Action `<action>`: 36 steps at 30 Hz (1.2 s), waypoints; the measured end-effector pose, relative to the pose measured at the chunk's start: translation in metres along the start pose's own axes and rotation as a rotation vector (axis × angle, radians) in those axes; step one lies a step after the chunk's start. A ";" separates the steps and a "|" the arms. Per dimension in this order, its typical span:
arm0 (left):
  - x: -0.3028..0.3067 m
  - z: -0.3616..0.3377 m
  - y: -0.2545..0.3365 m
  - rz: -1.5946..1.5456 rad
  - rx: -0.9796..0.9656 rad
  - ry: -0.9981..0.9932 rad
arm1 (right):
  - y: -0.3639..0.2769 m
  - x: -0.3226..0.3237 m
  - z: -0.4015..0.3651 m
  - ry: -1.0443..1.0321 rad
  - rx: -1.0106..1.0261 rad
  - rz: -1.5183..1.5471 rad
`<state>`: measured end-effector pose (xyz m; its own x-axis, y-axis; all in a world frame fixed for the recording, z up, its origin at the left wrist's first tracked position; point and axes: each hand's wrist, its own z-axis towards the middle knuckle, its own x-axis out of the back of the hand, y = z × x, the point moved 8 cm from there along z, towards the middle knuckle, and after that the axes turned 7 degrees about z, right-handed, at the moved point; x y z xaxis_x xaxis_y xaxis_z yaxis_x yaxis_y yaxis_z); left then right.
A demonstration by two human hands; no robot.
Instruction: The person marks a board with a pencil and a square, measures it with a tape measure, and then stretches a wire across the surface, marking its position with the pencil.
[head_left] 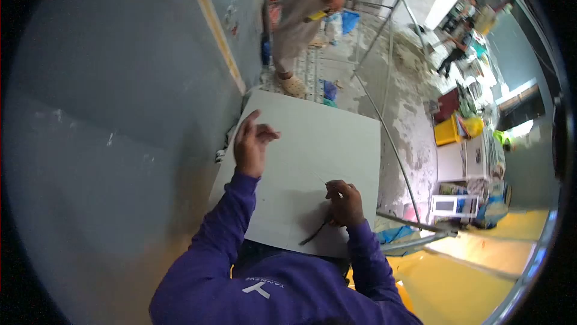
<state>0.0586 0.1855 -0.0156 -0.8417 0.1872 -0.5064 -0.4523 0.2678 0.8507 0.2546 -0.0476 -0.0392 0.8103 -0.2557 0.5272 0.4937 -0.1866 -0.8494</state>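
Observation:
A large white board [288,157] lies flat in front of me. Over its left side is my left hand [252,145], fingers extended and apart, with nothing in it. My right hand [345,203] is closed low on the board's right side, thumb and forefinger pinched together. From under its palm a slim dark tool [314,234] with a hint of orange sticks out toward me; its kind I cannot tell. A fine light line shows on the board just ahead of the pinched fingertips.
A grey wall [120,115] rises along the left. Beyond the board stands a person [297,18] holding a yellow-handled tool [317,16]. Metal scaffold poles [387,118] run along the right. A yellow bin [446,131] and clutter sit farther right; another person [460,48] is distant.

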 end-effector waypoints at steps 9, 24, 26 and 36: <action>-0.024 0.039 0.083 0.222 -0.061 0.109 | -0.034 0.016 -0.034 -0.237 -0.014 -0.378; 0.007 -0.007 0.021 1.734 -0.245 -0.355 | -0.084 -0.075 -0.064 -0.333 0.349 0.072; 0.020 -0.006 0.008 1.888 -0.226 -0.331 | -0.077 -0.076 -0.067 -0.289 0.370 0.108; 0.130 0.086 -0.021 2.198 0.023 0.003 | -0.056 -0.066 -0.066 -0.274 0.346 0.280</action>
<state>-0.0154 0.2858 -0.1112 0.1325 0.1216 0.9837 0.9501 -0.2983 -0.0911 0.1530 -0.0829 -0.0247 0.9562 0.0155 0.2922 0.2841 0.1898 -0.9398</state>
